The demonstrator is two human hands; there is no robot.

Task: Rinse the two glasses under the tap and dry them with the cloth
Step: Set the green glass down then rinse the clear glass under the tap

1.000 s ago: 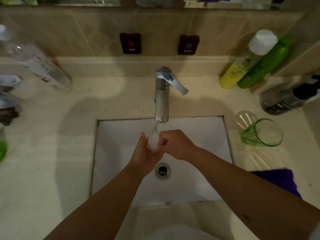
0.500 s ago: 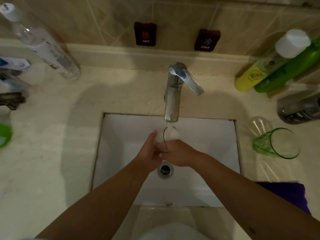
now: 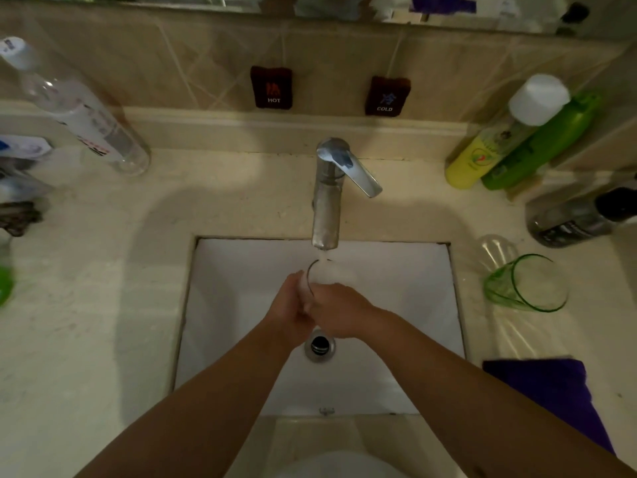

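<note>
1. Little has moved since before: both hands still hold the glass [image 3: 322, 276] under the tap [image 3: 325, 205].
2. My left hand [image 3: 287, 310] and right hand [image 3: 339, 310] curl round its base, mouth up so water fills it.
3. Beside the sink [image 3: 413, 270], on the counter [image 3: 103, 305], the green glass [image 3: 524, 284] waits near the cloth [image 3: 548, 391].

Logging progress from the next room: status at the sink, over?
Left hand and right hand both grip clear glass under running tap. Green glass waits on counter, cloth untouched. Nothing in the way.
</note>
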